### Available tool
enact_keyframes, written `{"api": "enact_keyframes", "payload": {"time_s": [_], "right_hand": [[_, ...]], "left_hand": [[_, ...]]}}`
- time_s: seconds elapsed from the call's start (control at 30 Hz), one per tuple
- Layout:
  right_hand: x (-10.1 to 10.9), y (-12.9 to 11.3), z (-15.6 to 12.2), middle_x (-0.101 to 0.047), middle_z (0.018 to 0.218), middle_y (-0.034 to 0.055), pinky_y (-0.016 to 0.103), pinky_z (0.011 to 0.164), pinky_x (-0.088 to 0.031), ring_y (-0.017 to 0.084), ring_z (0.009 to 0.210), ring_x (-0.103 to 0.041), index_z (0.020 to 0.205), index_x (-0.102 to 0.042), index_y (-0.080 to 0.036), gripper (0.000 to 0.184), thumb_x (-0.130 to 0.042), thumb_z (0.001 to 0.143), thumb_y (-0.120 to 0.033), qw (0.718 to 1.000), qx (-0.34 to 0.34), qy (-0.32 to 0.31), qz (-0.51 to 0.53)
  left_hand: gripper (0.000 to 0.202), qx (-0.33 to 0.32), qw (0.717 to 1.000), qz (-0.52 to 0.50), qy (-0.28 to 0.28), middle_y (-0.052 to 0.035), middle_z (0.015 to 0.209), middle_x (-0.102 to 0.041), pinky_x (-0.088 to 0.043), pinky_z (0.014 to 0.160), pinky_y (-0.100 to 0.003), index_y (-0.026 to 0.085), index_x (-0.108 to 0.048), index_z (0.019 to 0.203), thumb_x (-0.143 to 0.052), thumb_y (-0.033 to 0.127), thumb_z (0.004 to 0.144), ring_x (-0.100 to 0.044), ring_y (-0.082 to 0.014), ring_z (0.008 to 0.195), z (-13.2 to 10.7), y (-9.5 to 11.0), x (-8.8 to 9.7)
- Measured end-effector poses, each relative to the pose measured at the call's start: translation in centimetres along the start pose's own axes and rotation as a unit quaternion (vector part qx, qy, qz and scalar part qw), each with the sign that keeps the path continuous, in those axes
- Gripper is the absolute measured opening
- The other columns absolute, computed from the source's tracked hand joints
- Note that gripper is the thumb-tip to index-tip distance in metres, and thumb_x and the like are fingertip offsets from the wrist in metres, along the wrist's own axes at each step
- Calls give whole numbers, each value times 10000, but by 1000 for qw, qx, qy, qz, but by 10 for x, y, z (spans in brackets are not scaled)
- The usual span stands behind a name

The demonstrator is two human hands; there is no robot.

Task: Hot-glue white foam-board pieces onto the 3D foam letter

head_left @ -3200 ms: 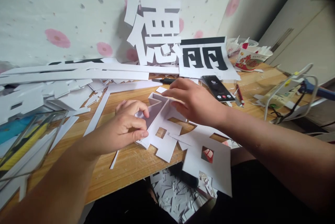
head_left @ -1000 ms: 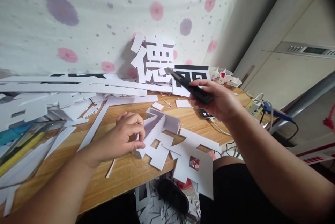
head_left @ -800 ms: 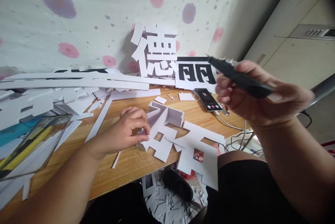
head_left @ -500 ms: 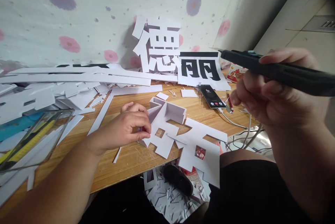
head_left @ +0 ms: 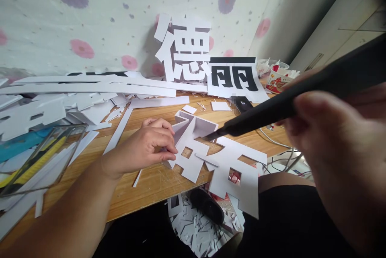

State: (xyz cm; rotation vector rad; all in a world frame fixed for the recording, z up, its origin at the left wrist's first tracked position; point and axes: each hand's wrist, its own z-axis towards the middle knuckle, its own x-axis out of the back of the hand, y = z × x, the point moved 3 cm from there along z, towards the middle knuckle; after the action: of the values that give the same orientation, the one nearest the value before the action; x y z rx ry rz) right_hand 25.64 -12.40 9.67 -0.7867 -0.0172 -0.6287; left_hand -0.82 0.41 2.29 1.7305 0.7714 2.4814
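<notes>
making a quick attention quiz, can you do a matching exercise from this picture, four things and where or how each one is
Things
1. black tool
2. printed sheet
3. cut-out character
4. left hand

Place or state
A. all white, upright before the flowered wall covering
B. at the picture-left side of the walled white piece
C. held in the right hand
D. white with black shapes, pictured left of the red-and-white bowl

Pairs: 1-C, 2-D, 3-A, 4-B
</notes>
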Motion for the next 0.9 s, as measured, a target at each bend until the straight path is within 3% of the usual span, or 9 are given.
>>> {"api": "enact_keyframes", "payload": {"time_s": [0.03,0.1,0.17,0.27,0.4,0.6,0.9], "right_hand": [[-11,-3,-2,-595,643,-3,321,443,-430,149,494,-534,784,-651,-277,71,-699,803,-325,1000,14,19,17],[-34,-5,-6,-575,587,-20,288,424,-414,128,474,-517,703,-621,-246,123,-736,743,-225,999,25,-9,19],[-52,-3,-8,-568,573,-27,274,436,-423,134,505,-539,710,-601,-238,132,-729,732,-211,997,32,-71,-4],[-65,-1,-11,-595,635,-7,277,488,-458,157,601,-586,708,-572,-229,138,-706,733,-209,993,60,-96,-17],[-77,1,-13,-613,681,5,271,506,-462,153,625,-581,717,-543,-223,135,-664,729,-166,989,71,-125,-20],[-90,5,-16,-560,643,-24,239,463,-415,92,502,-470,840,-560,-182,139,-653,738,-175,984,49,-170,-13],[-92,1,-15,-578,650,-32,227,479,-423,93,513,-484,865,-562,-193,160,-642,728,-182,982,61,-180,-22]], "left_hand": [[32,1,1000,0,-2,47,796,-661,-310,951,-369,303,-699,779,-712,330,790,-540,-181,1000,0,0,0],[41,4,1000,3,-3,46,823,-672,-308,942,-367,305,-704,788,-721,342,780,-531,-188,1016,-1,0,1],[43,6,1000,4,-3,51,834,-678,-301,940,-363,314,-705,801,-720,349,782,-524,-188,1031,-1,1,1],[40,5,1000,1,-12,62,837,-675,-284,946,-352,323,-699,814,-713,352,791,-530,-173,1028,-1,2,1],[31,8,1000,8,-26,62,851,-669,-266,935,-337,302,-694,815,-710,320,797,-547,-160,1007,1,3,1],[84,12,999,11,-37,47,814,-663,-268,947,-339,256,-683,764,-685,325,812,-554,-164,991,1,3,0],[91,13,999,-11,-30,31,768,-669,-315,984,-367,255,-684,741,-668,293,822,-542,-186,1047,0,2,0]]}}
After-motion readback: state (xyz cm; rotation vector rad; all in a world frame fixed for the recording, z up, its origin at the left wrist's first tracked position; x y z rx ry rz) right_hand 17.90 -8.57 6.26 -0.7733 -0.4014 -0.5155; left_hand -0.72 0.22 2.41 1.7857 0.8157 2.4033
